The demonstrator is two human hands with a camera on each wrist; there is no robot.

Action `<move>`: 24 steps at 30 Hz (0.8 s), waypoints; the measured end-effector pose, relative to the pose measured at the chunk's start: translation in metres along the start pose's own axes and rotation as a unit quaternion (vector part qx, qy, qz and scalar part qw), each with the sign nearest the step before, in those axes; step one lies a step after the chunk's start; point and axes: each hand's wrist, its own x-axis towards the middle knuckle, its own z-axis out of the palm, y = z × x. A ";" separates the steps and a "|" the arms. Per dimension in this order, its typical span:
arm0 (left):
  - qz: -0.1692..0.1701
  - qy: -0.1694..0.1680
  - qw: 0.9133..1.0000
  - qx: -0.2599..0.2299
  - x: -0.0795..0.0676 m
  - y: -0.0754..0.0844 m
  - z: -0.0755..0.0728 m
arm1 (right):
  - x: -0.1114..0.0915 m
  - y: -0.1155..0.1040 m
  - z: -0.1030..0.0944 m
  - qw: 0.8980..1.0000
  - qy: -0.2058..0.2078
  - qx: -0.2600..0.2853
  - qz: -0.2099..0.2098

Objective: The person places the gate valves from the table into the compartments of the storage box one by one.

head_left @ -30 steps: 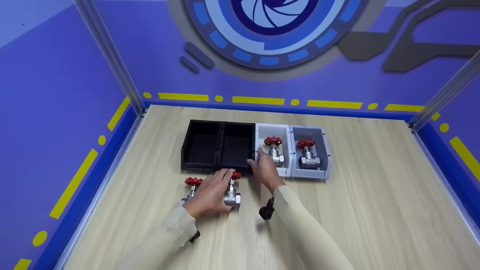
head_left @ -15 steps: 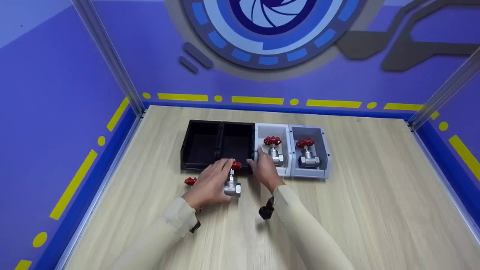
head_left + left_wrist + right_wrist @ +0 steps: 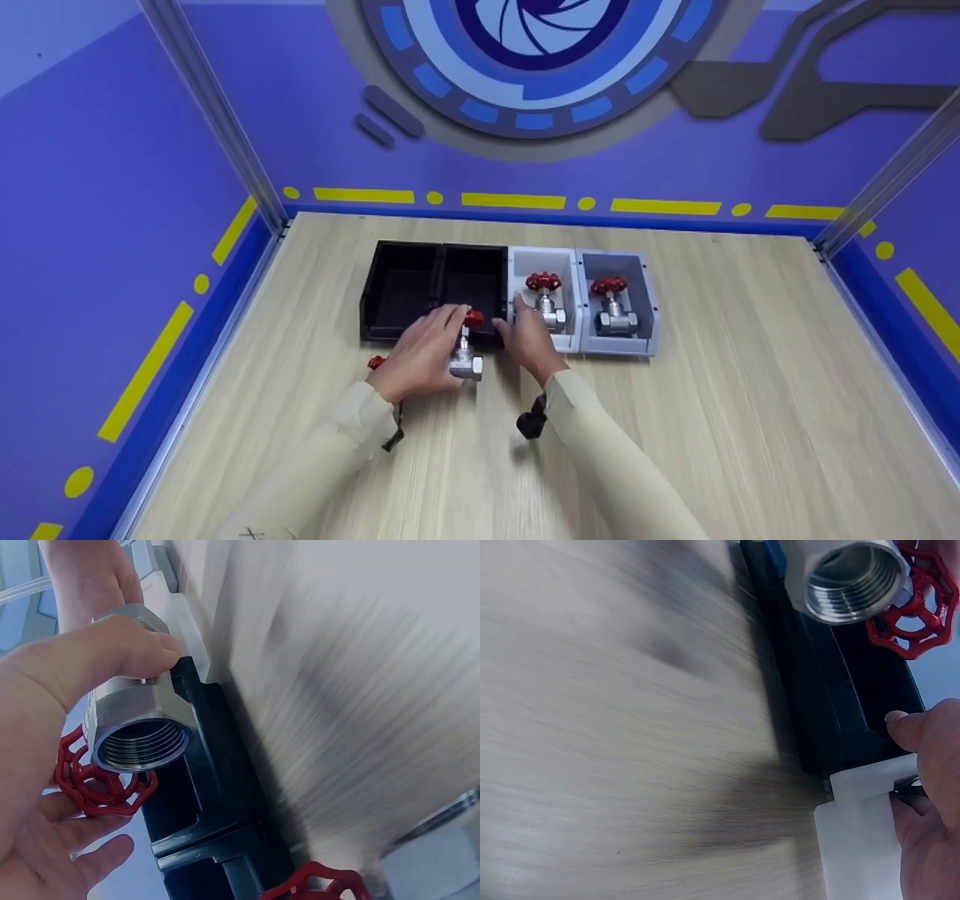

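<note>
My left hand [image 3: 424,352] grips a silver gate valve [image 3: 466,366] with a red handwheel, raised just in front of the right black bin [image 3: 474,277]. In the left wrist view the thumb lies across the valve body [image 3: 135,705], its threaded opening facing the camera. My right hand [image 3: 531,341] pinches the adjoining walls of that black bin and the white bin [image 3: 536,259], thumb on the black side and fingers on the white side. Another valve stands on the table, mostly hidden behind the left hand; its red handwheel [image 3: 376,362] peeks out.
The left black bin [image 3: 405,277] and a grey bin [image 3: 615,264] complete the row. One valve [image 3: 550,307] stands in the white bin, another [image 3: 616,319] in the grey. Blue walls [image 3: 120,225] enclose the wooden table [image 3: 750,390] at the back and sides.
My left hand has lifted the valve from the table and carried it forward, toward the right black bin. The right hand keeps its place at the bin walls.
</note>
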 end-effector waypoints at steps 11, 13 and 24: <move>-0.007 0.000 1.000 0.006 0.011 -0.004 -0.003 | -0.001 0.001 0.000 1.000 0.006 -0.002 -0.005; -0.006 0.001 1.000 0.008 0.013 -0.005 -0.004 | -0.001 0.000 0.000 1.000 0.011 -0.005 -0.012; 0.005 0.012 1.000 0.007 0.022 -0.006 -0.010 | -0.001 0.001 -0.001 0.999 0.018 -0.017 -0.022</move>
